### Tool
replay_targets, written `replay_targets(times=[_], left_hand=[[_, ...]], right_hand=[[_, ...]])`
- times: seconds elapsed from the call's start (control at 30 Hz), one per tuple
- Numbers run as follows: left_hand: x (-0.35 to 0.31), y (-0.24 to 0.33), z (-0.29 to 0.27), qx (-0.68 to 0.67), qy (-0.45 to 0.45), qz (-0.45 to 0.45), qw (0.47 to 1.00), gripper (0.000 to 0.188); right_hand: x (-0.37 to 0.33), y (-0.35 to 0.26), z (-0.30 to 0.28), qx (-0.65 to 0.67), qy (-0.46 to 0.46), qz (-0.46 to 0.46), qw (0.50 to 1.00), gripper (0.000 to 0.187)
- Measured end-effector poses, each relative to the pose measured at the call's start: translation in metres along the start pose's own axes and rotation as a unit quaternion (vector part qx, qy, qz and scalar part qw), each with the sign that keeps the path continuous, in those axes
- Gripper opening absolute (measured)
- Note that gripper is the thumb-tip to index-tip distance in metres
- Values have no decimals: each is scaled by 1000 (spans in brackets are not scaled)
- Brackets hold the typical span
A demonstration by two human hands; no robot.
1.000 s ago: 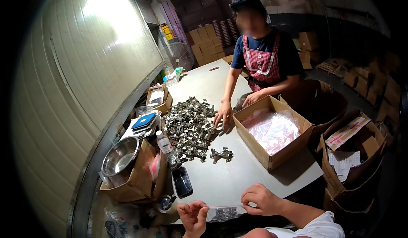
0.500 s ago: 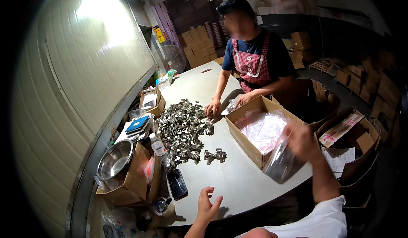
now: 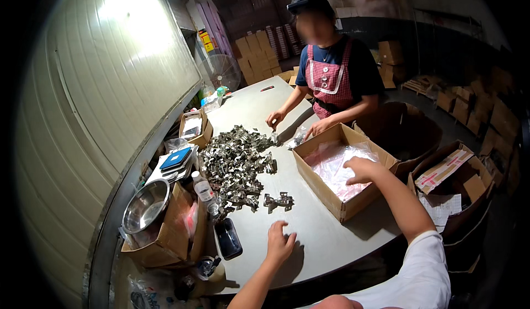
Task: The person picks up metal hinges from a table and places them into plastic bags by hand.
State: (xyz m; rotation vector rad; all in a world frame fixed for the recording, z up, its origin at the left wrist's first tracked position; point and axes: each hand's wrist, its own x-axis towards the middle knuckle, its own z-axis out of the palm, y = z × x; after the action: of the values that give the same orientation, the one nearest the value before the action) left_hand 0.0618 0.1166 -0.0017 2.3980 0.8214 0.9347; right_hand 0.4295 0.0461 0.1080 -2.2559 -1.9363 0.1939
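Reaching right hand (image 3: 361, 169) into lined box (image 3: 320, 171), fingers loose, holding nothing; left hand (image 3: 280, 244) spreading empty toward hinges (image 3: 279, 201). Next: gripping one.

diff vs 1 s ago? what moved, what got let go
The right hand carried the clear bag from the near table edge over to the lined cardboard box; it now sits inside the box with no bag visible in its grip. The left hand, which also held the bag, now rests empty on the table. The pile of metal parts and the co-worker's place are unchanged.
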Motion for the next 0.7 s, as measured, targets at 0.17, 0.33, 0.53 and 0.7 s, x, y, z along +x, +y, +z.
replay_targets(times=[0.17,0.33,0.53,0.7], left_hand=[[28,-25,36,-59,119,-26,991,40],[12,-48,25,-117,142,-109,977,36],[24,-36,23,-139,115,-88,980,35],[32,-33,20,-149,91,-83,981,32]], right_hand=[[43,20,60,-80,-240,31,967,114],[41,-37,30,-181,-253,37,950,95],[63,28,34,42,-229,-14,972,75],[79,35,16,66,-308,16,949,87]])
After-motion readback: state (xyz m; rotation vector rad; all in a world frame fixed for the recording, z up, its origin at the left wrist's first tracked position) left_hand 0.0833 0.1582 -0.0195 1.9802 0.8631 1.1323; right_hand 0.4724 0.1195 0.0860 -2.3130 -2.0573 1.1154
